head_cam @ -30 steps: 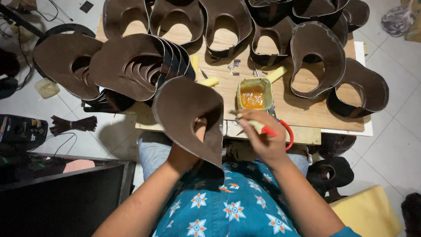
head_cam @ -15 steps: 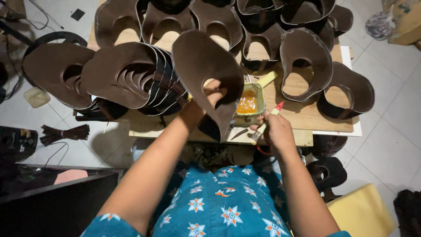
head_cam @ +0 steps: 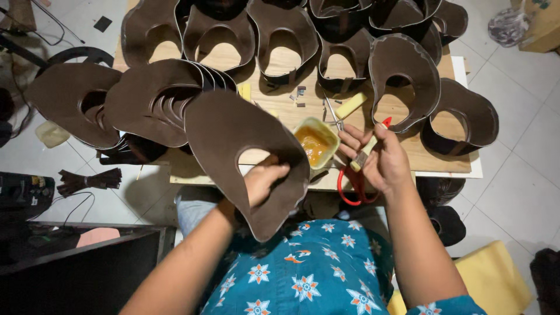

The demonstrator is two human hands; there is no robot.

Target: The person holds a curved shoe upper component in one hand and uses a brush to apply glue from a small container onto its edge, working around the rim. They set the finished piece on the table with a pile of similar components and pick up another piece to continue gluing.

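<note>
My left hand [head_cam: 263, 179] holds a dark brown leather cut-out piece [head_cam: 233, 146] by the edge of its oval hole, fingers through the opening; the piece is held flat above my lap and the near edge of the wooden board [head_cam: 291, 105]. My right hand [head_cam: 379, 160] grips a small brush with a pale handle [head_cam: 366, 150], just right of a square yellow tub of orange glue [head_cam: 315, 143]. Red-handled scissors [head_cam: 353, 181] lie partly under my right hand.
Several brown leather pieces stand curled across the back of the board [head_cam: 402, 76], and a fanned stack [head_cam: 157, 99] lies at the left. A yellow block [head_cam: 350, 106] sits near the tub. Tiled floor [head_cam: 525, 116], a yellow cushion [head_cam: 496, 280] and dark straps [head_cam: 87, 181] surround the board.
My left hand brought the leather piece down from an upright, lifted position to lie flat in front of me. My right hand shifted up beside the glue tub with the brush.
</note>
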